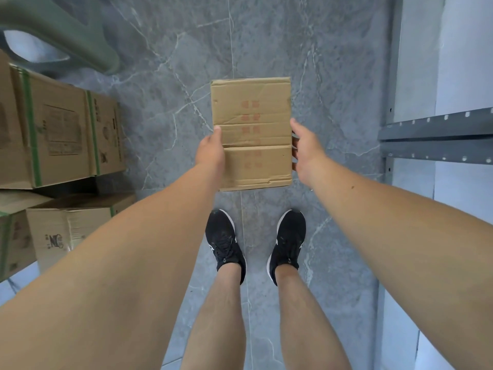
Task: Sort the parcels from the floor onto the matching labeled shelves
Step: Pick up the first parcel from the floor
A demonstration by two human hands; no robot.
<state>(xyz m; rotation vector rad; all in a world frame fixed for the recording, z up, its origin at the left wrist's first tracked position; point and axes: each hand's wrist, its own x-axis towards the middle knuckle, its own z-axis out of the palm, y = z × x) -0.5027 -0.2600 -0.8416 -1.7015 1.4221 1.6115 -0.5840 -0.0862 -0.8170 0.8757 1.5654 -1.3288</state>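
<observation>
A brown cardboard parcel (252, 121) with faded red print on its top is held above the grey floor in front of my feet. My left hand (210, 150) grips its left side, thumb on the top face. My right hand (306, 150) presses its right side, fingers curled under the edge. The parcel is level, with its long side pointing away from me. No shelf label is readable in this view.
Stacked cardboard cartons with green straps (56, 129) stand at the left, more cartons (61, 233) below them. A green plastic stool (66, 30) is at the top left. A grey metal shelf rack (437, 137) runs along the right. Marble-patterned floor (266, 36) lies ahead.
</observation>
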